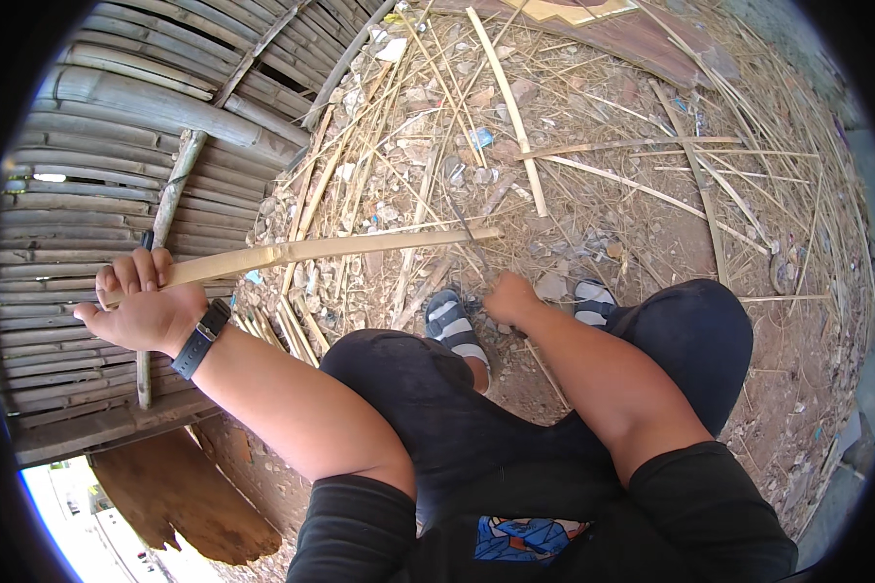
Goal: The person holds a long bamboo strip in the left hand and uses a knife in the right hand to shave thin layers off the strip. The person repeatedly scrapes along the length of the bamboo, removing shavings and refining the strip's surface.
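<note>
My left hand [146,296] is closed around one end of a long, flat, pale bamboo strip [360,244]. The strip runs to the right above the ground, with a node partway along it. My right hand [511,297] is closed in a fist in front of my knees. From it a thin dark-bladed knife [472,236] points up and away, crossing the strip near its far right end. Whether the blade touches the strip I cannot tell. The knife's handle is hidden inside the fist.
A bamboo-slat wall [87,214] stands on the left, close to my left hand. Long split strips [510,107] and thin shavings litter the stony dirt ground. A reddish-brown board [622,44] lies at the back. My sandalled foot [449,321] is below the strip.
</note>
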`<action>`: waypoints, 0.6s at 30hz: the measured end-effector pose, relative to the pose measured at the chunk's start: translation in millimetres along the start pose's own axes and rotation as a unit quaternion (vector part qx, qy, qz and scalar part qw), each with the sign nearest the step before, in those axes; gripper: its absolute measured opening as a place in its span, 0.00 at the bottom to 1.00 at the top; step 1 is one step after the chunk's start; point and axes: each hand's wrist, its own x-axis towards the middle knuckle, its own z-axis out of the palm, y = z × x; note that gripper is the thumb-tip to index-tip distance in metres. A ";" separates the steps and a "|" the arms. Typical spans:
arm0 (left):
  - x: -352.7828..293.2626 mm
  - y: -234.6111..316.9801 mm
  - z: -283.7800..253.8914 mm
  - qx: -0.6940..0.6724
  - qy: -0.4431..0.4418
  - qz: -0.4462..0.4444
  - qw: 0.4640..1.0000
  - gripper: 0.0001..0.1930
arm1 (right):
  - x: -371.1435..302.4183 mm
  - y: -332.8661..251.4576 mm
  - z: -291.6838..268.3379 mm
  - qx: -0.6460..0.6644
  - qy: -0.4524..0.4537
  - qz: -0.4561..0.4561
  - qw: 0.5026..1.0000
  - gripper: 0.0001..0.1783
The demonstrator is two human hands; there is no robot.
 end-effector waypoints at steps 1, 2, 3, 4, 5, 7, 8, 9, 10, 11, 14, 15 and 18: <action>1.9 2.2 0.1 -0.002 -0.016 0.001 1.000 0.29 | -3.8 -9.4 2.0 0.016 0.006 -0.041 0.999 0.25; -0.3 -8.7 2.9 0.001 -0.016 -0.004 1.000 0.29 | -12.3 -21.0 -2.7 0.029 0.019 -0.070 0.997 0.25; -2.5 -10.7 7.6 0.008 -0.016 -0.001 1.000 0.28 | -21.8 -37.4 -6.3 0.043 0.028 -0.105 0.993 0.24; -3.3 0.0 7.9 0.025 -0.013 0.011 1.000 0.28 | -32.6 -59.5 -6.6 0.083 0.009 -0.167 0.982 0.24; -5.1 -10.4 9.4 0.012 -0.024 -0.008 1.000 0.27 | -35.6 -67.0 -12.3 0.123 0.006 -0.209 0.970 0.24; -3.2 -1.3 3.0 0.014 -0.035 -0.005 0.999 0.27 | -48.1 -91.6 -15.9 0.101 -0.016 -0.270 0.957 0.24; -2.8 -0.6 2.4 0.010 -0.043 -0.006 0.999 0.27 | -50.5 -95.2 -17.9 0.088 -0.021 -0.297 0.950 0.23; -2.8 -1.0 2.3 0.014 -0.028 -0.006 0.999 0.27 | -47.0 -89.6 -12.8 0.094 0.001 -0.314 0.945 0.25; -2.8 -2.2 2.2 0.018 -0.013 -0.005 1.000 0.27 | -40.5 -77.8 -6.4 0.093 0.002 -0.285 0.954 0.24; -2.6 -1.9 2.2 0.023 0.001 -0.003 1.000 0.26 | -31.8 -61.3 -0.5 0.092 0.002 -0.257 0.962 0.23; 0.7 -5.6 -1.8 0.065 0.081 0.014 0.994 0.26 | 5.2 -6.7 6.1 0.001 0.039 -0.134 0.990 0.21; 2.0 -5.5 -5.6 0.067 0.101 0.009 0.993 0.25 | 13.1 -0.3 -8.5 -0.037 -0.007 -0.107 0.994 0.20; 3.5 -5.7 -7.7 0.062 0.098 0.009 0.993 0.24 | 16.0 -3.3 -34.0 -0.055 -0.074 -0.068 0.993 0.20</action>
